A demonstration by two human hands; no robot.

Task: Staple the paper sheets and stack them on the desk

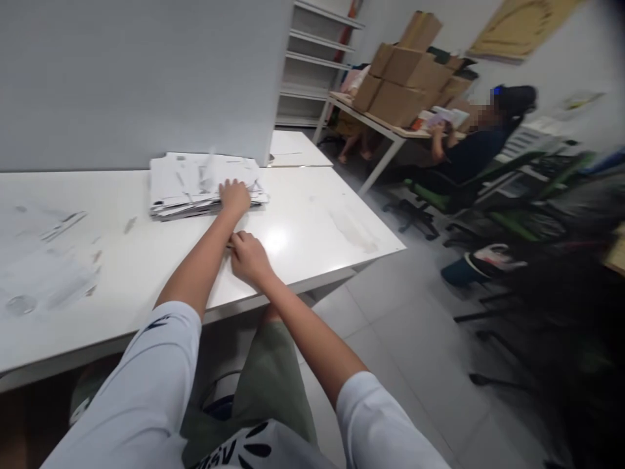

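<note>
A stack of white papers (195, 182) lies on the white table (312, 228) against the grey partition. My left hand (235, 195) rests on the right end of the stack, fingers curled down onto the top sheets. My right hand (248, 256) is closed on the tabletop just in front of the stack, beside my left forearm. A thin dark object pokes out from under its fingers, too small to name.
Blurred small items lie on the table's left part (43, 260). To the right a seated person (469, 143) works at a desk piled with cardboard boxes (405, 78). Green office chairs (512, 208) crowd the floor; white shelves (317, 58) stand behind the partition.
</note>
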